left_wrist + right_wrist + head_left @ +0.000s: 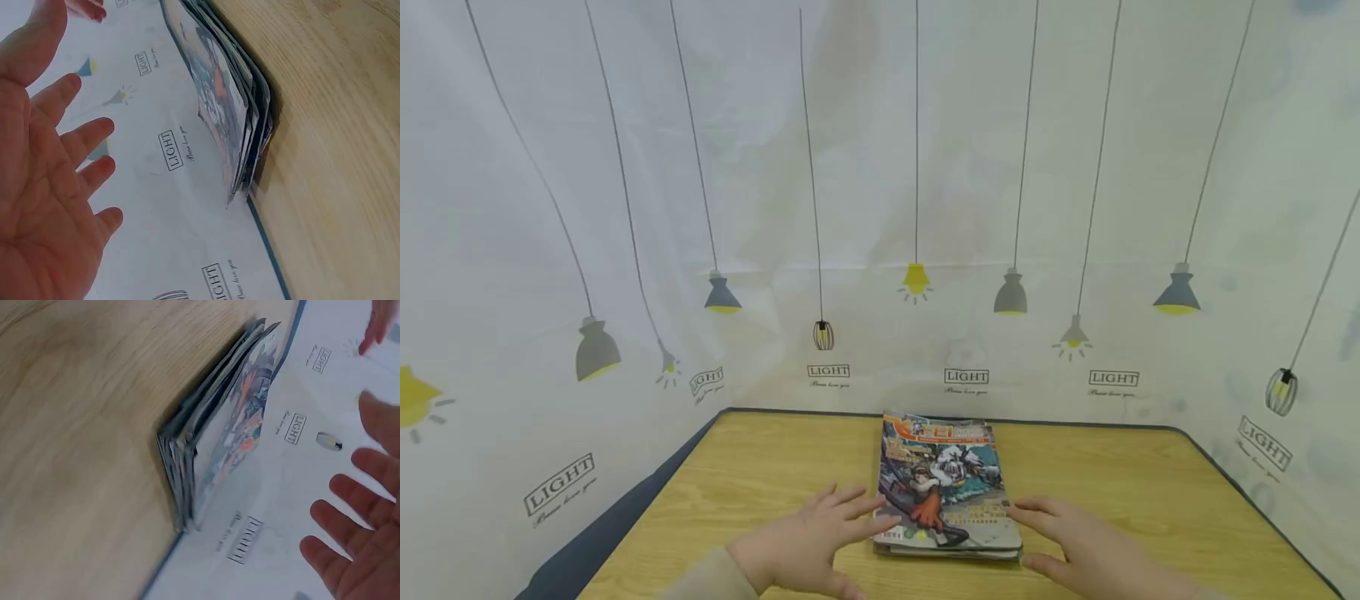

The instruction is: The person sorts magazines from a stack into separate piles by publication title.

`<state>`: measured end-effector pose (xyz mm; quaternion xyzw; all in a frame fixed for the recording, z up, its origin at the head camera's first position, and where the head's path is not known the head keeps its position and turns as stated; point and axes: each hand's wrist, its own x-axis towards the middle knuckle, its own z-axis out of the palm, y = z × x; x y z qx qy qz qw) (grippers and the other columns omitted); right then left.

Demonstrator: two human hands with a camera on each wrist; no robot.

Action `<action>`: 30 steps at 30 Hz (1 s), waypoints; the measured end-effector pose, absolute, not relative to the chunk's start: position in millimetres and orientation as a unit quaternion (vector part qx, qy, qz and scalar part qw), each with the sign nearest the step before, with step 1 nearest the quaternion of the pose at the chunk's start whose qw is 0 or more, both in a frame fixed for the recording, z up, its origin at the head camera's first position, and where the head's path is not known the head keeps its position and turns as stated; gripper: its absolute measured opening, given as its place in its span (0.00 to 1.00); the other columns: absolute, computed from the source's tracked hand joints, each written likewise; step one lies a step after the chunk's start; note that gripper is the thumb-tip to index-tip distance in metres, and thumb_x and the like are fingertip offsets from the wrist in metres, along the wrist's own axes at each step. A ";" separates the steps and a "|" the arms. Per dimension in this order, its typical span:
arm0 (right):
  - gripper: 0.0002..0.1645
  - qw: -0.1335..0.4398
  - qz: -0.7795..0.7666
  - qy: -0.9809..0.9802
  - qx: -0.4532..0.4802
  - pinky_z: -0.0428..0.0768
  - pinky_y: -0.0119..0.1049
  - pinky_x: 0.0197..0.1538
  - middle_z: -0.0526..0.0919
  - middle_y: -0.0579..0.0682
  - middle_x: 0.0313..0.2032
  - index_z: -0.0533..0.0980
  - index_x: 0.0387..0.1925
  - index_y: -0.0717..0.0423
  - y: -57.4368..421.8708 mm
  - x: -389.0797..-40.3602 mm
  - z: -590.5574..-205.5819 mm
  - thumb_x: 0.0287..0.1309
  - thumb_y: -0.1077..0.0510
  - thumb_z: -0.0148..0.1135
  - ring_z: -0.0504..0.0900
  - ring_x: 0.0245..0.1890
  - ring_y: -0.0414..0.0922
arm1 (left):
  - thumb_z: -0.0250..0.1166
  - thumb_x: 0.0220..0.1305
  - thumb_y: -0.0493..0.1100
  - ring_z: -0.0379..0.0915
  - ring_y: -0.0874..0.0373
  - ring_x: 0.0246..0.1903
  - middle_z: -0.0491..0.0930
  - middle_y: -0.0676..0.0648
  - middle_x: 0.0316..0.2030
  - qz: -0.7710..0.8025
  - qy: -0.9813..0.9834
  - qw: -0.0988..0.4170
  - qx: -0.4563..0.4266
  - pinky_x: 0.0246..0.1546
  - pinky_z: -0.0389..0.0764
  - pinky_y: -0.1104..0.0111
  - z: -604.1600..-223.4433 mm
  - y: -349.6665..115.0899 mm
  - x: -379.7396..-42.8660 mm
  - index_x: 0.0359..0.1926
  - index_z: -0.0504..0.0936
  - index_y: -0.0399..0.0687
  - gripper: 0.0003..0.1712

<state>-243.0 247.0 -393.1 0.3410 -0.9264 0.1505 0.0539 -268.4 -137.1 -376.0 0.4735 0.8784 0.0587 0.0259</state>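
A small stack of magazines (pixel 943 479) lies on the wooden table, its top cover showing colourful comic-style figures and orange lettering. My left hand (pixel 816 533) hovers at the stack's left side with fingers spread, its fingertips overlapping the cover's edge in the head view. On the other side is my right hand (pixel 1082 546), fingers extended toward the stack's right edge. The left wrist view shows the left palm (pixel 50 187) bare and the layered edges of the magazines (pixel 250 119). In the right wrist view the right hand's fingers (pixel 350 531) are parted and hold nothing.
The wood-grain table (pixel 760 467) ends at a dark blue border at the back and sides. White sheeting (pixel 865 208) printed with hanging lamps and the word LIGHT rises behind it and on both sides.
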 end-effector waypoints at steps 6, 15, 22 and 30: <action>0.30 0.038 0.291 -0.941 0.169 0.78 0.54 0.48 0.78 0.52 0.51 0.76 0.57 0.55 226.5 -268.6 -417.0 0.59 0.41 0.62 0.77 0.50 0.55 | 0.60 0.64 0.61 0.59 0.42 0.65 0.66 0.46 0.66 0.232 0.906 0.062 0.348 0.62 0.63 0.44 -406.8 -128.5 -292.5 0.70 0.66 0.56 0.36; 0.29 0.079 0.411 -0.908 0.009 0.77 0.56 0.51 0.73 0.70 0.54 0.70 0.59 0.72 205.3 -304.9 -463.1 0.62 0.56 0.60 0.75 0.50 0.64 | 0.60 0.67 0.44 0.66 0.32 0.57 0.70 0.28 0.57 0.561 0.822 0.003 0.097 0.55 0.70 0.43 -464.5 -84.2 -320.6 0.64 0.66 0.29 0.31; 0.38 0.076 0.492 -0.863 -0.086 0.65 0.60 0.62 0.66 0.78 0.57 0.59 0.61 0.83 193.8 -310.9 -485.8 0.58 0.58 0.57 0.66 0.59 0.70 | 0.53 0.67 0.35 0.61 0.29 0.59 0.67 0.23 0.57 0.613 0.789 -0.040 0.031 0.59 0.65 0.42 -492.1 -60.3 -332.1 0.63 0.62 0.22 0.28; 0.35 0.109 0.519 -0.842 -0.097 0.63 0.60 0.63 0.66 0.77 0.59 0.62 0.58 0.84 185.1 -305.2 -496.8 0.50 0.67 0.55 0.65 0.60 0.69 | 0.51 0.62 0.30 0.56 0.30 0.63 0.65 0.25 0.61 0.606 0.794 -0.048 0.004 0.63 0.58 0.41 -497.7 -51.2 -330.4 0.61 0.67 0.23 0.26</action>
